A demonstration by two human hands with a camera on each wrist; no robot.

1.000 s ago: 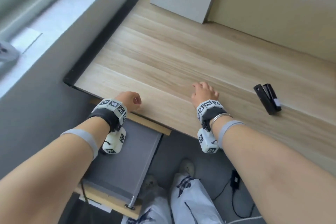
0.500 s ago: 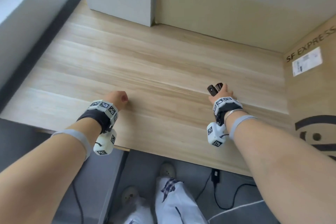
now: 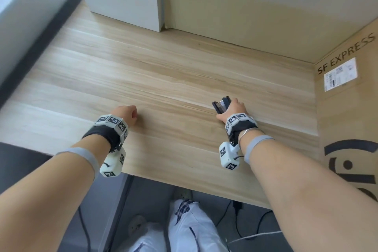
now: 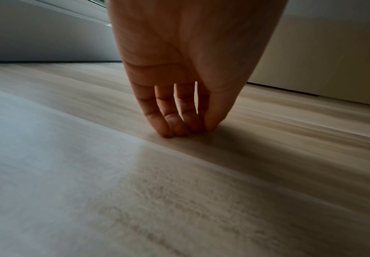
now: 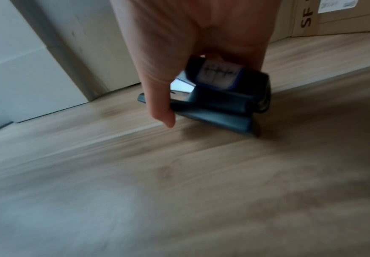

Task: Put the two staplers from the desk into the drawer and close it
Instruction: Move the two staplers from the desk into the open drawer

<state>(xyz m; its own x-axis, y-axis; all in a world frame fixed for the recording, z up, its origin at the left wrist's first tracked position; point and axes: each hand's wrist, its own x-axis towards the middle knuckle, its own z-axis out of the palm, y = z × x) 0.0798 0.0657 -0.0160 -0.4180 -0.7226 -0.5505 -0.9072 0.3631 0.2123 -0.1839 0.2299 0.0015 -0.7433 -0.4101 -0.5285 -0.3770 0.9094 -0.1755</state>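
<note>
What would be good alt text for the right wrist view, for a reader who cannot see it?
The right hand holds a dark stapler with a white label just over the wooden desk, thumb on its near side. A white box and a cardboard box stand behind.

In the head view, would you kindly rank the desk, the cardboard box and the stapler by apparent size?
1. desk
2. cardboard box, cut off by the frame
3. stapler, partly hidden by the right hand

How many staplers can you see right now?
1. The dark stapler is on the wooden desk, held by the right hand. A second one isn't in view; it may be hidden.
</note>
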